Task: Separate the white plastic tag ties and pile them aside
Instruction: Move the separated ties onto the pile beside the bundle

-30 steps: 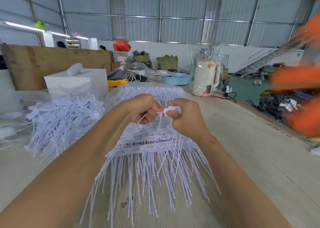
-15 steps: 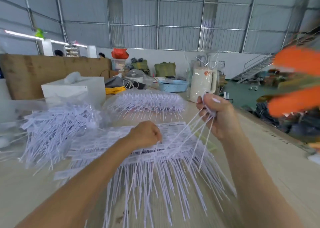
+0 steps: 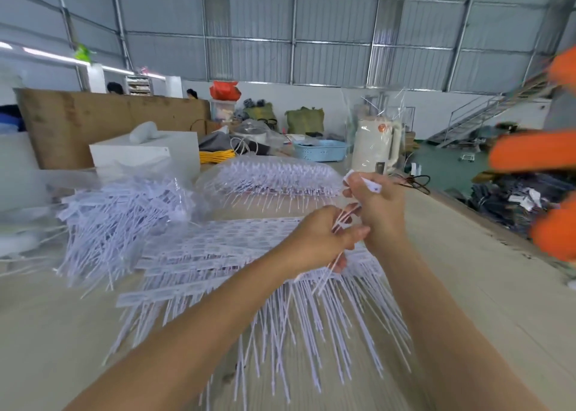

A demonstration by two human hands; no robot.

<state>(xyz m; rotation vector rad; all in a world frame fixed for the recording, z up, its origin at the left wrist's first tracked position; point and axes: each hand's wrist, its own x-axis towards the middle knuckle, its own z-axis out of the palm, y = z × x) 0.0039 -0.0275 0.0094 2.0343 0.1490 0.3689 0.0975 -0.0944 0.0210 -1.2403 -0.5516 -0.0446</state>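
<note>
Both hands are up over the middle of the surface (image 3: 467, 286), close together and touching. Right hand (image 3: 378, 209) grips a small bunch of white tag ties (image 3: 371, 186) by the heads; a tag end sticks out past the thumb. Left hand (image 3: 321, 239) has its fingers curled round the thin tails of that same bunch (image 3: 330, 267), which hang down below it.

Under the hands: joined strips of ties (image 3: 218, 248) lie flat on the surface, tails fanning toward the near edge. To the left, a loose pile of separated ties (image 3: 115, 217), partly on clear plastic. Behind, another batch in a clear bag (image 3: 274, 177).

Further back: white box (image 3: 146, 155), blue basket (image 3: 321, 150), white kettle in plastic wrap (image 3: 374, 145), cardboard sheet (image 3: 93, 120). Blurred orange shapes (image 3: 536, 152) at the right edge, can't tell what they are.
</note>
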